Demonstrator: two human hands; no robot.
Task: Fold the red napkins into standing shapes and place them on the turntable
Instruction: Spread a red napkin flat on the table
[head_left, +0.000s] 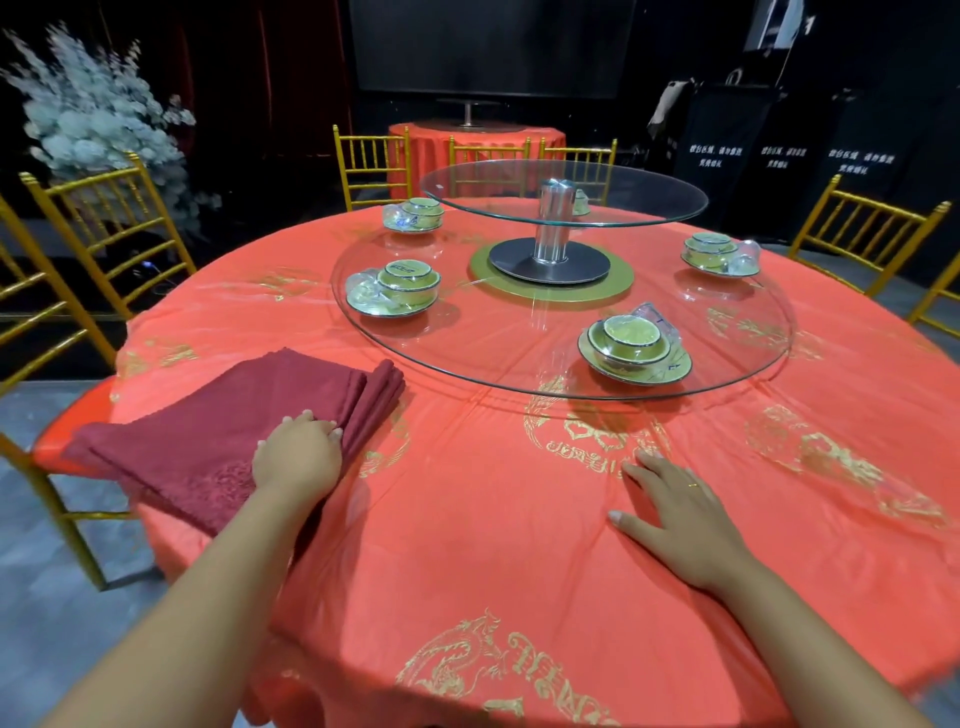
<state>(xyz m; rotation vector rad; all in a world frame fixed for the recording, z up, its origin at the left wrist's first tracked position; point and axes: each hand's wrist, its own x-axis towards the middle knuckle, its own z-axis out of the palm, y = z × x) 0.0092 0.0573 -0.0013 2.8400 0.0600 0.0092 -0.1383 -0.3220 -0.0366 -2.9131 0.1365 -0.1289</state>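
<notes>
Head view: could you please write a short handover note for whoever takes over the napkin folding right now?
Left hand rests on the stack of dark red folded cloth napkins at the table's left edge; grip unclear.
Right hand lies open, flat on the orange-red tablecloth.
Large round glass turntable carries wrapped green dish sets, no napkins.
Done: nothing folded into standing shapes.
Left: fold and place every napkin.

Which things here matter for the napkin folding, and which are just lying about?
Job: napkin stack, left hand on it, right hand on the tablecloth, glass turntable.
Lying about: dish sets, gold chairs, flowers, screen.
</notes>
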